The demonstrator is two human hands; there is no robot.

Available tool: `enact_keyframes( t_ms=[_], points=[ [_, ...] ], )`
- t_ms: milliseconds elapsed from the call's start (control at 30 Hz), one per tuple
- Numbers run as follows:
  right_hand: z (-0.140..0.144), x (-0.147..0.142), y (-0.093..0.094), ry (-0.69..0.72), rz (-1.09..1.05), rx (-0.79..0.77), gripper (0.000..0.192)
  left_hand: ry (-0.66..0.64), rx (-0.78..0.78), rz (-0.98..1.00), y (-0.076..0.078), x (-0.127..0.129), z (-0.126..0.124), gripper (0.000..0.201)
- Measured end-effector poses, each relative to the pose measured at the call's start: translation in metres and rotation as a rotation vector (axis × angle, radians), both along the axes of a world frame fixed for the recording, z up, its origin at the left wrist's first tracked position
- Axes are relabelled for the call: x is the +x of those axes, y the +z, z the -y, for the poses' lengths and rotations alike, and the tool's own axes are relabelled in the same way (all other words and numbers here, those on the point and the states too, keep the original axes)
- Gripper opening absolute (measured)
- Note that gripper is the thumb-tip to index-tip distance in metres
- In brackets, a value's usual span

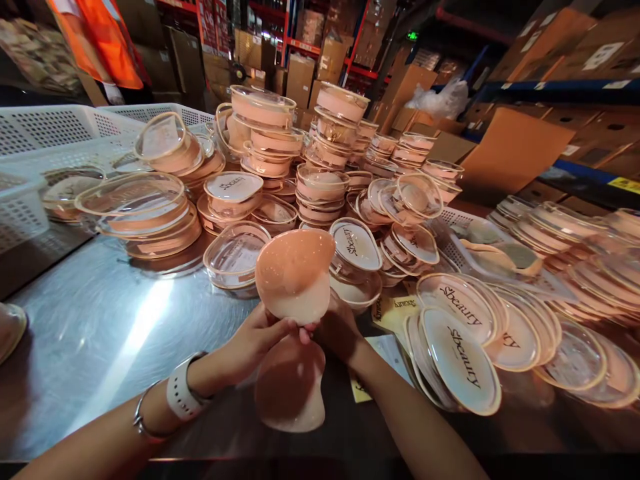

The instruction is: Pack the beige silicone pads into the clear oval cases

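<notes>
Nearest: both forearms come in from the bottom edge. Left hand (260, 340), wrist with a white watch band (181, 393) and thin metal bangle (143, 417), is clenched round the joint of a pair of peach silicone cups. Right hand (340, 333) grips the same joint from the other side, fingers closed on it. Upper silicone cup (295, 273) stands up above the hands, glossy, teardrop-shaped, lighter at its lower edge. Lower silicone cup (290, 387) hangs down toward the person, matte, soft-looking, over the near bench edge.

Bench (100, 320) is brushed metal, reflective, a bright streak of glare across it. Yellow paper slips (393, 310) lie just right of the hands.

Right of that: fanned row of shallow oval clear plastic cases (463, 363) with white printed inserts, lying overlapped on their sides.

Behind the hands: big heap of the same oval cases (320, 187), many holding peach cups, stacked several high, some tilted. One empty clear case (233, 257) sits just left of the upper cup.

Left rear: white perforated plastic baskets (55, 127). Right: another white basket (467, 233), partly buried.

Far: cardboard boxes (510, 147), red and blue shelving (565, 87), a person in an orange vest (100, 40).
</notes>
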State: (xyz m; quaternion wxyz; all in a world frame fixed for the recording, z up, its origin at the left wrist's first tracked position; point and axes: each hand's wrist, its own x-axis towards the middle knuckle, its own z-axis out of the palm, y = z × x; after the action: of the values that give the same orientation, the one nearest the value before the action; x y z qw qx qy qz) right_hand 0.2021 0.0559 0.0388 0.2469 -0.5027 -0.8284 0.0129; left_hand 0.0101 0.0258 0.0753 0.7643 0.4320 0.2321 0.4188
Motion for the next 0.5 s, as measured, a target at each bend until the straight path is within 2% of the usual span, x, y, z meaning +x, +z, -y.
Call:
enact_keyframes(
  t_ms=[133,200,267,367,433,500],
  points=[
    [-0.007,0.013,0.006,-0.165,-0.445,0.109,0.030,0.116,-0.153,-0.005,-0.001,0.001,-0.004,0.015],
    [-0.008,0.019,0.009,-0.236,-0.535,0.256,0.032,0.101,-0.248,0.000,0.000,0.001,-0.006,0.016],
    [-0.006,0.022,0.013,-0.189,-0.455,0.456,0.027,-0.002,-0.328,0.026,0.000,0.002,-0.008,0.028],
    [-0.001,0.022,0.019,0.022,-0.114,0.628,0.020,-0.134,-0.404,0.047,-0.002,0.004,-0.008,0.052],
    [0.000,0.020,0.021,0.085,0.035,0.642,0.023,-0.114,-0.399,-0.002,-0.004,0.005,-0.008,0.049],
    [0.001,0.018,0.021,0.110,0.076,0.644,0.026,-0.042,-0.374,-0.063,-0.007,0.005,-0.009,0.036]
  ],
)
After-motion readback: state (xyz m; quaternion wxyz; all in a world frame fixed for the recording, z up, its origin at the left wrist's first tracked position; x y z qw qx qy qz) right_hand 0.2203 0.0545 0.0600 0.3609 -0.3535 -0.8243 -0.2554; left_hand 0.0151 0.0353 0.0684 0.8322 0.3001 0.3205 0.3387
